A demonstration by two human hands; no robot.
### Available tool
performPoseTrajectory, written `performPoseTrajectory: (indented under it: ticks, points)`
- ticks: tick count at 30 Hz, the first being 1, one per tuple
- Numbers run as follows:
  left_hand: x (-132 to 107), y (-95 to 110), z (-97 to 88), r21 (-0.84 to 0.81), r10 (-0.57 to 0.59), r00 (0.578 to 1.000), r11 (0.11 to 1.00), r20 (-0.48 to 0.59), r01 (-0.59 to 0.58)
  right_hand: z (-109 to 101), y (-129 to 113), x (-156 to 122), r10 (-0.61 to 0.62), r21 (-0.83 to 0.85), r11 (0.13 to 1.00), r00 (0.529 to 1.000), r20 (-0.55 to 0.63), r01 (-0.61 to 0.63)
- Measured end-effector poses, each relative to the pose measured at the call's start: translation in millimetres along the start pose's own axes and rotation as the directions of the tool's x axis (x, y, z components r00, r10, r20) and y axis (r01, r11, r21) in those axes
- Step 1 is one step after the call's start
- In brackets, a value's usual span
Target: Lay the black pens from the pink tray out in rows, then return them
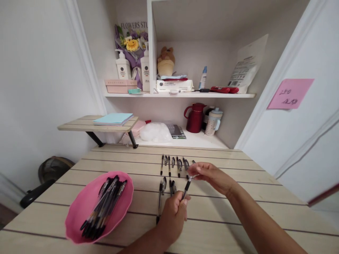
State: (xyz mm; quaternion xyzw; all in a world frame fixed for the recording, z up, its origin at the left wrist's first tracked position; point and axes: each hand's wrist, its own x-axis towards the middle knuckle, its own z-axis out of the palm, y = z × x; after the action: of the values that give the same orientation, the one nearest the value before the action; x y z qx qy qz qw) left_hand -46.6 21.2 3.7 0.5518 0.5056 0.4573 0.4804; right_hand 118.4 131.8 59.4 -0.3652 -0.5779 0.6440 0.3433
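My left hand [173,213] is closed around a black-gripped pen [186,187], its bare tip pointing up and away. Close to that tip is my right hand [209,174], thumb and fingers pinched together; whatever they hold is hidden. Beyond the hands, several uncapped pens [169,165] lie in a row, with pen caps [173,162] beside them. Nearer me lies another uncapped pen [159,197] with a cap [164,185] at its upper end, and more pen parts [172,187] are partly covered by my left hand. A pink bowl [72,218] at left holds many capped pens [106,204].
A small raised stand [79,122] carrying blue paper [113,119] is at the back left. Behind the slatted table [238,211] stand a red jug [195,118], a cup [213,123] and a white plastic bag [155,132]. A shelf [148,95] with bottles and boxes runs above.
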Motion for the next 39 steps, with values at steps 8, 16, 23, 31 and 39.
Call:
performPoseTrajectory:
  ticks: [8,16,23,31,39]
  points:
    - [6,-11,-3.0,-0.106,0.016,0.999,0.994,-0.041,-0.02,56,19,2,-0.098,0.376,0.926,0.985,0.14,0.039]
    - [10,-10,-6.2,-0.175,0.013,0.997,0.984,-0.074,-0.025,63,19,14,-0.107,0.466,0.884,0.979,0.175,0.013]
    - [13,-17,-5.3,-0.198,-0.034,0.998,0.98,-0.059,0.022,55,26,19,-0.103,0.453,0.89,0.99,0.1,0.047]
    - [12,-12,-5.0,-0.153,-0.042,0.997,0.988,-0.059,0.033,53,28,21,-0.141,0.375,0.923,0.983,0.117,0.087]
    - [13,-9,-7.2,-0.116,-0.038,0.996,0.993,-0.082,0.028,27,24,30,-0.221,-0.059,0.974,0.973,-0.06,0.218]
